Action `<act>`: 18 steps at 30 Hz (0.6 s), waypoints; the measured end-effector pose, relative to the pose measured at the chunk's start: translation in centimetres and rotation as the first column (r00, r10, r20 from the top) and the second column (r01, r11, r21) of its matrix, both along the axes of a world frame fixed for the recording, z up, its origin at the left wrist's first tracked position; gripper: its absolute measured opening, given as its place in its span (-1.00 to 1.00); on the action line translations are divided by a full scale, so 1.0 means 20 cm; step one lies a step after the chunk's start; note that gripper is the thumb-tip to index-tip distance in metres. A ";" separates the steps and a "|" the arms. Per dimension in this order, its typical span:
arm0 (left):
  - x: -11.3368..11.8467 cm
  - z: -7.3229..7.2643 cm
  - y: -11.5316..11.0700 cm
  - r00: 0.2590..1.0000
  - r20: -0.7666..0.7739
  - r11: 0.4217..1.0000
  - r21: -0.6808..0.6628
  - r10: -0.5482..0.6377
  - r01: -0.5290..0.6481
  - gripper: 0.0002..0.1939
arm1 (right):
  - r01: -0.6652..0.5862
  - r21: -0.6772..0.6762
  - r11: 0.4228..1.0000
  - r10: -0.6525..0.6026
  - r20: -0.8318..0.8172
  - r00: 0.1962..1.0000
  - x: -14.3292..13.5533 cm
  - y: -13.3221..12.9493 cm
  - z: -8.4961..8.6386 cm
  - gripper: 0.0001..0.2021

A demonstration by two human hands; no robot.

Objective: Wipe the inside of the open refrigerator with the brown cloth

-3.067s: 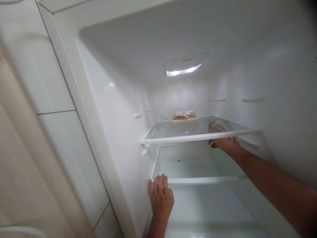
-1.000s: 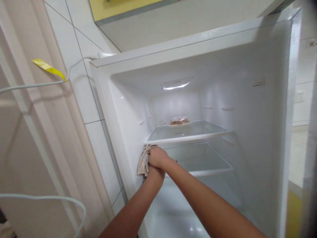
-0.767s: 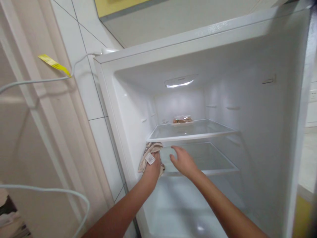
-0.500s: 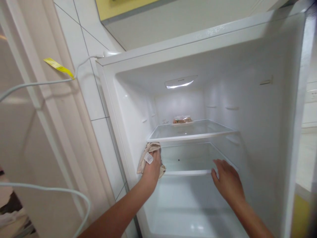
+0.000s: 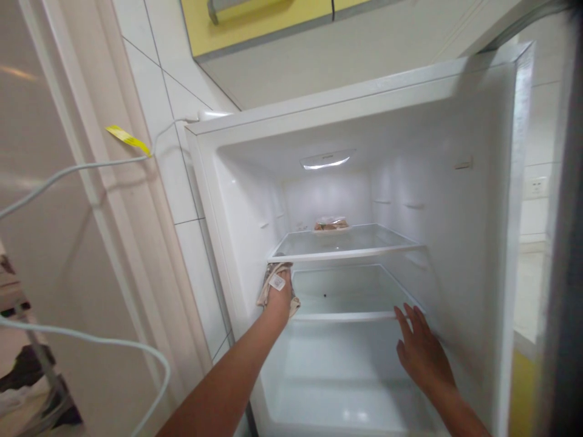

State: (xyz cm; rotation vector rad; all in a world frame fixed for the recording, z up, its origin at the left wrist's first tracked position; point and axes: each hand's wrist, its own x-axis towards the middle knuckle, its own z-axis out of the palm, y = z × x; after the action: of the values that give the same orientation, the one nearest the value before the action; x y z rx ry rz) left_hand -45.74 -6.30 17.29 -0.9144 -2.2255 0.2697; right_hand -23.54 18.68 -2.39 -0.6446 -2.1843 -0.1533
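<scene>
I look into an open white fridge (image 5: 346, 109). My left hand (image 5: 279, 298) grips a beige cloth (image 5: 273, 280) with a small white tag and presses it against the fridge's left inner wall, just under the front left corner of the upper glass shelf (image 5: 346, 252). My right hand (image 5: 421, 352) is flat, fingers apart, against the right inner wall at the end of the lower glass shelf (image 5: 346, 315). It holds nothing. A wrapped tray of food (image 5: 331, 225) sits at the back of the upper shelf.
The fridge lamp (image 5: 324, 161) glows in the ceiling. White tiled wall (image 5: 164, 152) stands left of the fridge. A white cable (image 5: 82, 167) with a yellow tag (image 5: 127, 139) runs to the fridge top. A yellow cupboard (image 5: 259, 21) hangs above.
The cloth went from my right hand to my left. My right hand left it, crossed to the right inner wall and lies flat there. The view has pulled back from the fridge.
</scene>
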 end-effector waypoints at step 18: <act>0.36 0.03 -0.32 1.000 -0.030 0.976 -0.217 0.001 -0.007 -0.35 | 0.005 -0.098 0.995 -0.005 0.004 1.000 0.03 -0.07 0.08 -0.42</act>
State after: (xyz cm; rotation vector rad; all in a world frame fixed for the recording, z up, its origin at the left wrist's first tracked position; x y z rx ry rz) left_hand -38.60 -12.63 17.93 -1.0136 -2.2009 0.5333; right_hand -22.98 17.22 -0.69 -0.7055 -2.2045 -0.0501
